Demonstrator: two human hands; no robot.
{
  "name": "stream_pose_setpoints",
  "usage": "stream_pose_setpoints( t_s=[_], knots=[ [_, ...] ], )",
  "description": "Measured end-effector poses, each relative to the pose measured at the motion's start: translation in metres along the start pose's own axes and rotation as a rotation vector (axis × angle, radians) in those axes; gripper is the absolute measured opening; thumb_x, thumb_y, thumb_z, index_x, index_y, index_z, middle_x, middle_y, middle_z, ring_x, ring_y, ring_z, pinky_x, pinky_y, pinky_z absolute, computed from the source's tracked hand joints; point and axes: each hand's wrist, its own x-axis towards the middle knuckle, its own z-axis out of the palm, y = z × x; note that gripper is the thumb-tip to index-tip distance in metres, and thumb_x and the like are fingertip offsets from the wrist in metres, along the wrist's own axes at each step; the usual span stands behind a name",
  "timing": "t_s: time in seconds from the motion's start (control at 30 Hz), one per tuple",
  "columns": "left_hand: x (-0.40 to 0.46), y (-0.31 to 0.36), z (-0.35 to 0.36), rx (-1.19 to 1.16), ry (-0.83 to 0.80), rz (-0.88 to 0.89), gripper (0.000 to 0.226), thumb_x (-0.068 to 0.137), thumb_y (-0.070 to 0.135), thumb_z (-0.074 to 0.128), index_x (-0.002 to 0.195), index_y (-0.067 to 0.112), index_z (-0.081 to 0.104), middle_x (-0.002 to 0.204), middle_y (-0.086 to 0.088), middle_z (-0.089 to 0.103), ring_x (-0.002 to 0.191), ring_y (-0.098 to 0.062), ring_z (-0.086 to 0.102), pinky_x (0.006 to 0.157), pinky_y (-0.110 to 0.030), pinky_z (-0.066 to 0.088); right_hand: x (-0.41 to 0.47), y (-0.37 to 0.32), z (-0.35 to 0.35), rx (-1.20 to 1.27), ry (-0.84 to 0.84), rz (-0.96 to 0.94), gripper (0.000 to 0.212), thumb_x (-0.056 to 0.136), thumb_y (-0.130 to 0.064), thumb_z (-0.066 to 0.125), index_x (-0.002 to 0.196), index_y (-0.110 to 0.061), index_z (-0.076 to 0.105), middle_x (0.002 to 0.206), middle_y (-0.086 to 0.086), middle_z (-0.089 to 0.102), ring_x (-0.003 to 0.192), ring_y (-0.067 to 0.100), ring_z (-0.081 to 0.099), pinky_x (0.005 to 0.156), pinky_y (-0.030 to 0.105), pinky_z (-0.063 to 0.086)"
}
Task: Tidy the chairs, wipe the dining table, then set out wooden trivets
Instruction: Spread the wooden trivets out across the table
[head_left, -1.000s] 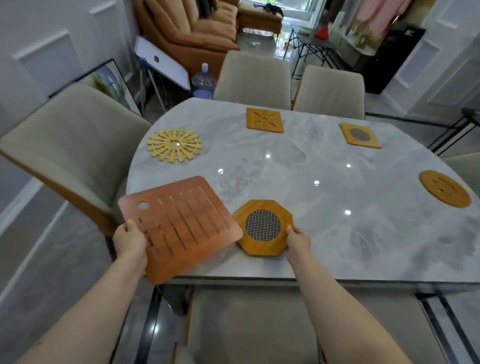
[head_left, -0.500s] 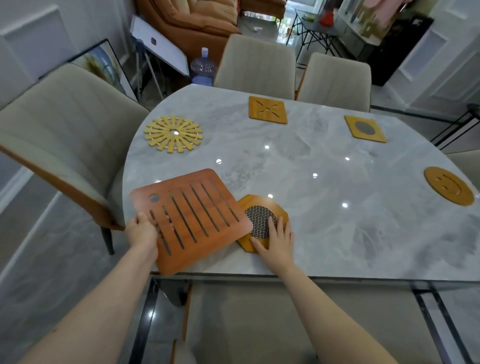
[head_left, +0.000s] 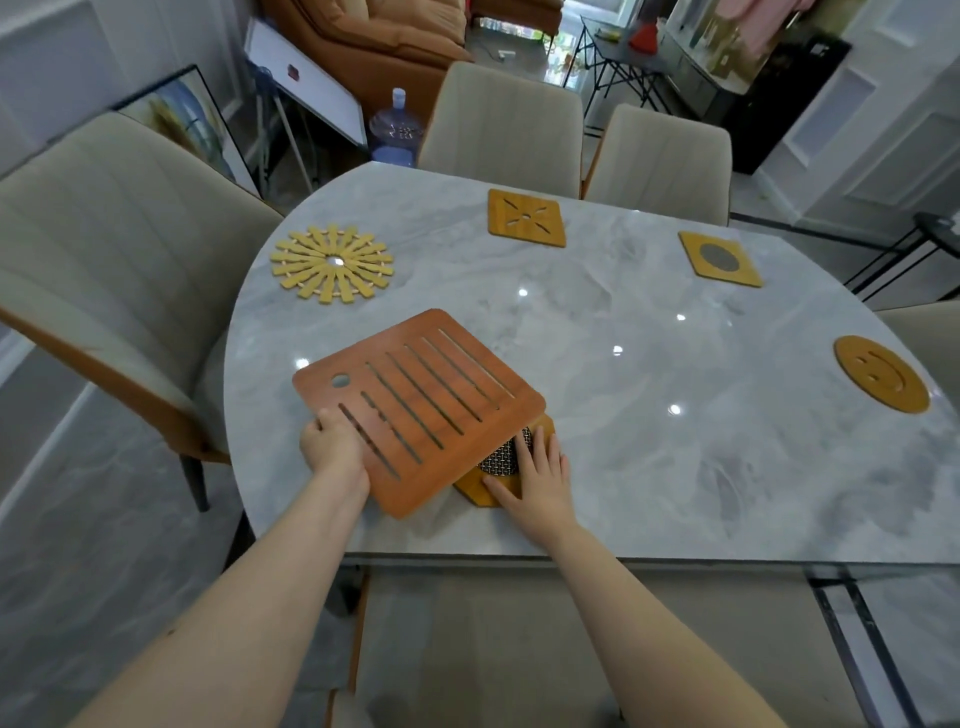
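Your right hand (head_left: 537, 470) now presses flat, fingers straight, on the octagonal trivet (head_left: 485, 491) at 6 o'clock; your left hand (head_left: 332, 447) grips the slatted trivet (head_left: 421, 405), swung over it, still unplaced.

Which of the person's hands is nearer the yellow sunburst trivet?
The left hand. It grips the slatted board directly below the sunburst trivet; the right hand rests on the octagonal trivet, farther right.
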Motion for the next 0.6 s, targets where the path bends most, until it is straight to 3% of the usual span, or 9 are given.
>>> stream_pose_setpoints(
  t_s=[0.07,0.17,0.3,0.43,0.6],
  knots=[
    [-0.004,0.0,0.007,-0.013,-0.021,-0.012,0.031,0.102,0.025,0.033,0.1,0.011,0.061,0.091,-0.007,0.063,0.078,-0.023,0.06,0.073,-0.032,0.051,0.0,-0.001,-0.001,-0.002,-0.007,0.0,0.086,0.09,-0.069,0.033,0.153,-0.028,-0.009,0.16,0.005,-0.017,0.145,0.023,-0.023,0.119,0.041,-0.01],
    [-0.007,0.0,0.015,-0.032,-0.049,-0.016,0.031,0.101,0.028,0.035,0.082,0.017,0.057,0.079,-0.001,0.062,0.066,-0.015,0.059,0.057,-0.025,0.047,0.0,-0.003,-0.002,-0.009,-0.011,0.002,0.085,0.09,-0.07,0.032,0.152,-0.03,-0.009,0.159,0.003,-0.019,0.145,0.023,-0.023,0.118,0.041,-0.011],
    [-0.007,0.001,0.018,-0.013,-0.041,-0.025,0.027,0.101,0.029,0.035,0.095,0.015,0.056,0.085,-0.003,0.062,0.073,-0.02,0.06,0.066,-0.029,0.049,-0.002,-0.004,-0.001,0.008,-0.013,-0.001,0.085,0.09,-0.069,0.034,0.152,-0.03,-0.01,0.16,0.003,-0.018,0.145,0.024,-0.023,0.118,0.041,-0.011],
    [-0.002,0.003,0.016,-0.017,-0.042,-0.02,0.029,0.101,0.028,0.035,0.084,0.016,0.056,0.073,0.002,0.059,0.064,-0.014,0.057,0.052,-0.024,0.044,-0.005,-0.006,0.001,0.014,-0.009,0.009,0.086,0.09,-0.07,0.033,0.152,-0.03,-0.011,0.16,0.003,-0.018,0.145,0.024,-0.023,0.116,0.04,-0.013],
    [0.002,0.006,0.011,0.008,-0.05,-0.022,0.03,0.1,0.029,0.036,0.084,0.016,0.057,0.078,-0.001,0.061,0.069,-0.018,0.059,0.059,-0.027,0.048,-0.006,-0.007,0.0,0.023,-0.028,0.016,0.086,0.09,-0.069,0.034,0.153,-0.03,-0.01,0.16,0.003,-0.017,0.145,0.022,-0.023,0.116,0.039,-0.014]
  ],
)
